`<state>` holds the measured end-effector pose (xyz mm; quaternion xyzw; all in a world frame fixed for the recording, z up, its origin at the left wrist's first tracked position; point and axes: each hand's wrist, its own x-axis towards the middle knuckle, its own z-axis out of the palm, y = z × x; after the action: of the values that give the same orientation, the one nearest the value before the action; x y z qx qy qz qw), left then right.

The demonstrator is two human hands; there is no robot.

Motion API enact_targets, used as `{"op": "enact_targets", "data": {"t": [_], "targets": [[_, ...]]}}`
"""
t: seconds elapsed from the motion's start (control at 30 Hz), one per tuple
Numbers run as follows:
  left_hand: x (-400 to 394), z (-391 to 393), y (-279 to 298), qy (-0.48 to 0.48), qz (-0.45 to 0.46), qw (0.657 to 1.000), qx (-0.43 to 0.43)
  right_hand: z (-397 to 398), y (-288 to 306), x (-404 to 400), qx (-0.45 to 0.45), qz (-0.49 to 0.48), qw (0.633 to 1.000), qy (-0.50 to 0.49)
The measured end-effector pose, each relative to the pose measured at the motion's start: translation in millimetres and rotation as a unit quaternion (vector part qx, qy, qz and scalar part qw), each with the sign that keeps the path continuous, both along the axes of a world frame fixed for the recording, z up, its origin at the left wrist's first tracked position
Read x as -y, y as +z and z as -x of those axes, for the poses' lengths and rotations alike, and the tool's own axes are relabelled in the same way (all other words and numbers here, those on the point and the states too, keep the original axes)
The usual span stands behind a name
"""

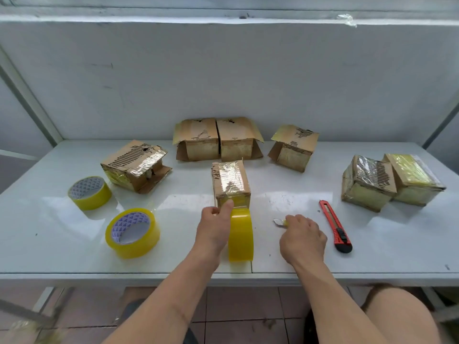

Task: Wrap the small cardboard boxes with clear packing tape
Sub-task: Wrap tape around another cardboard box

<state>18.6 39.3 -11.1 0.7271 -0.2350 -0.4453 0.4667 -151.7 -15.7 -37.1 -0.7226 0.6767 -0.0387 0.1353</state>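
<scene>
White table (74, 249), left hand (214, 225) gripping tape roll (241, 235) against small box (231, 182), right hand (301, 238) clutching small cutter (279, 222)

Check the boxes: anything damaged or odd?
Yes. The far-left cardboard box looks torn: its top skin is ripped in strips and its right side gapes open. The two back boxes sit with side flaps splayed out.

On the tabletop (74, 244) a box (231, 184) stands in the middle, with a tape roll (241, 234) just near of it. Two more rolls (133, 232) lie at the left, near of an open box (135, 165). Three boxes (218, 139) stand far, two (392, 181) at the right. A cutter (335, 225) lies right of the middle.
</scene>
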Motion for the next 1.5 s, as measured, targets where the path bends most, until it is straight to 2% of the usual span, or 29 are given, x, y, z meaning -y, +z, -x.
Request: {"op": "enact_targets", "data": {"t": [0.23,0.4,0.47,0.57,0.67,0.73,0.87,1.33,1.5], "targets": [[-4,-2,13,-0.017,-0.010,0.987,-0.162,-12,-5,-8,-0.043,0.057,0.997,0.028],[-1,0,17,0.002,-0.020,0.985,-0.172,-15,-5,-9,-0.034,0.050,0.998,0.021],[0,-1,15,0.011,-0.025,0.984,-0.178,-15,1,-7,0.006,0.036,0.999,-0.003],[2,-3,14,0.025,-0.023,0.983,-0.178,-15,18,2,0.112,0.003,0.993,-0.028],[5,-1,14,0.032,-0.019,0.982,-0.184,-18,47,7,0.227,-0.019,0.973,0.028],[6,0,14,0.037,-0.019,0.981,-0.190,-21,67,7,0.257,-0.023,0.962,0.085],[7,2,14,0.044,-0.017,0.979,-0.197,-25,84,4,0.238,-0.023,0.961,0.139],[9,6,14,0.067,-0.011,0.983,-0.168,-33,77,15,0.165,-0.048,0.975,0.143],[10,1,13,0.066,-0.005,0.979,-0.194,-9,78,25,0.137,-0.080,0.981,0.111]]}}
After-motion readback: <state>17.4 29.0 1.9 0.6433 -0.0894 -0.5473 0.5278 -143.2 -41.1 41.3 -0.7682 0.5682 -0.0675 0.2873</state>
